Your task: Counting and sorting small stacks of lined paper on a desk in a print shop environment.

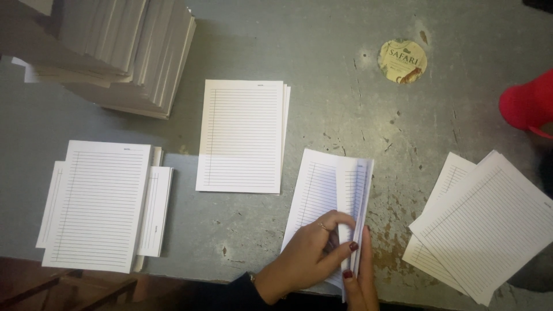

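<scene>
A bundle of lined white sheets (322,190), folded over along its right side, lies on the grey table near the front edge. My left hand (305,259), with a ring and red nails, comes in from the lower left and pinches the folded flap between fingers and thumb. My right hand (362,276) stands edge-on against the bundle's right edge, thumb tucked into the fold. A dark sleeve covers my left wrist.
A flat pile of lined sheets (242,135) lies mid-table, another pile (101,204) at the left front, and loose fanned sheets (489,224) at the right. Tall paper stacks (127,52) stand back left. A round beige disc (402,60) and something red (527,103) sit far right.
</scene>
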